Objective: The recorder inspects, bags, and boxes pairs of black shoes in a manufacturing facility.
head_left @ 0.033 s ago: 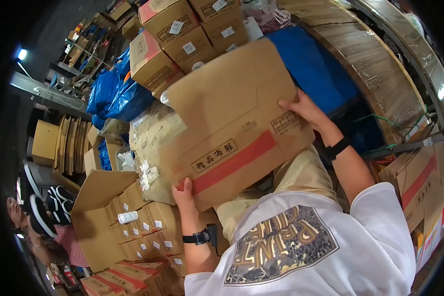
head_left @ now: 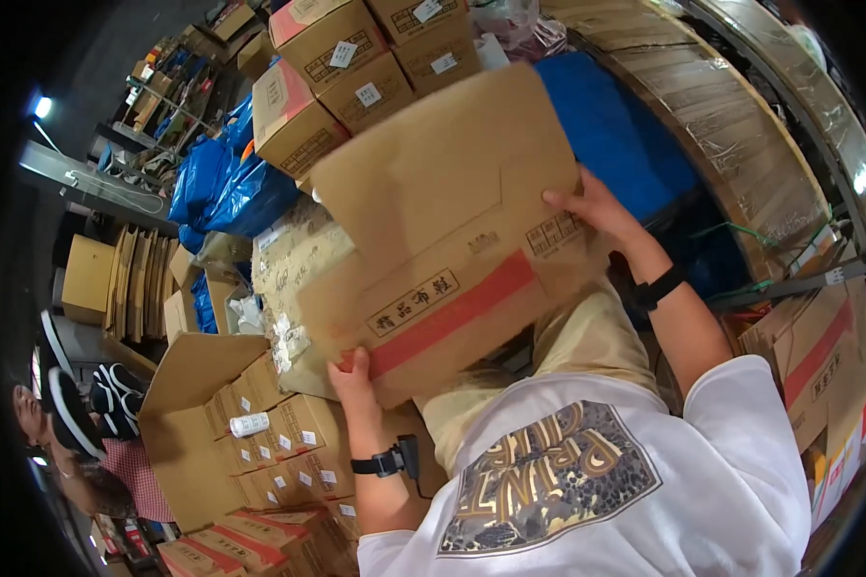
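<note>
A flattened brown cardboard box (head_left: 443,183) with a red stripe and printed characters spans the space between my hands, its upper flap pointing away from me. My left hand (head_left: 353,380) grips its lower left corner, thumb on the front face. At the right edge my right hand (head_left: 592,207) holds it the same way, thumb on top and fingers hidden behind. The box is tilted above my lap and covers part of a pale, scribbled work surface (head_left: 298,255).
Stacked small cartons (head_left: 337,58) stand beyond the box. At lower left, a large open carton (head_left: 188,385) holds smaller boxes and a white label roll (head_left: 249,424). Blue sheeting (head_left: 611,125) lies at right, blue bags (head_left: 226,183) at left. Another person (head_left: 77,462) with dark shoes is at far left.
The cardboard box has shifted slightly left and away from me, its far edge rising. My left hand has moved a little left with it; my right hand stays nearly in place.
</note>
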